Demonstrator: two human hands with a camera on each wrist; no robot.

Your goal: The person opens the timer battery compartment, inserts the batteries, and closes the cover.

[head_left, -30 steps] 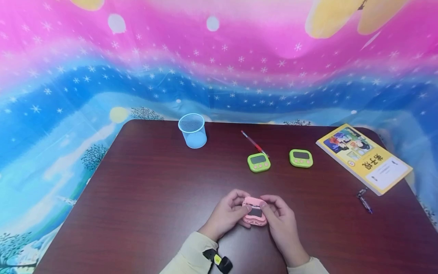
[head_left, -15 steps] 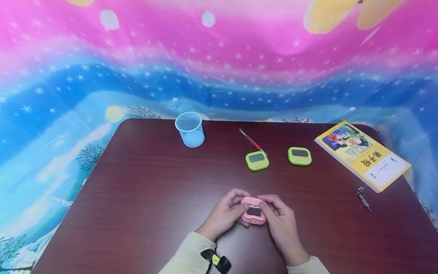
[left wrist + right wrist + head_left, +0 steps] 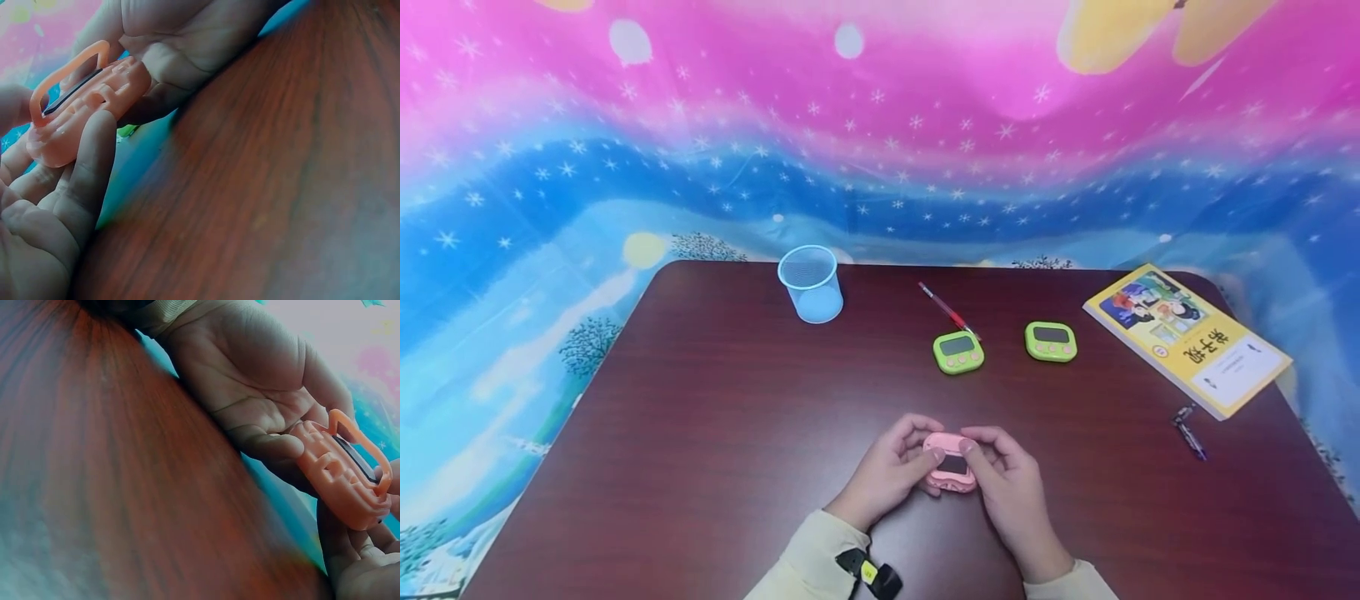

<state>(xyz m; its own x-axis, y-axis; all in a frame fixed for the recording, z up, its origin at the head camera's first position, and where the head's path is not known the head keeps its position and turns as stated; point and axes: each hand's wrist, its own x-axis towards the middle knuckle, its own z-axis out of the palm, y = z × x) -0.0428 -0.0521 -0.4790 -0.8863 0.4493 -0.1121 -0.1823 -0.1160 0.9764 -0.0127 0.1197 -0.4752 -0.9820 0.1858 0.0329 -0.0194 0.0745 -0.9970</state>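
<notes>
In the head view both hands hold a pink digital timer (image 3: pixel 951 442) just above the near part of the table. Its upper side shows a dark rectangle. My left hand (image 3: pixel 883 471) grips the left edge, thumb on top and fingers curled beneath. The right hand (image 3: pixel 1011 492) grips the right side, its thumb also on the upper face. From the left wrist view, the timer (image 3: pixel 94 106) has moulded ridges along its edge and a raised wire-like loop (image 3: pixel 65 72). The same loop (image 3: pixel 362 440) stands out over the dark strip in the right wrist view.
Two green timers (image 3: pixel 958 354) (image 3: pixel 1051 342) lie beyond the hands, with a red pen (image 3: pixel 946 308) behind the left one. A blue mesh cup (image 3: pixel 816 292) stands further back. To the right are a yellow book (image 3: pixel 1187 342) and a dark pen (image 3: pixel 1190 437).
The whole scene has drifted slightly left in the head view. Both hands keep their grip on the pink timer, and its upper part appears to have shifted slightly under the thumbs.
</notes>
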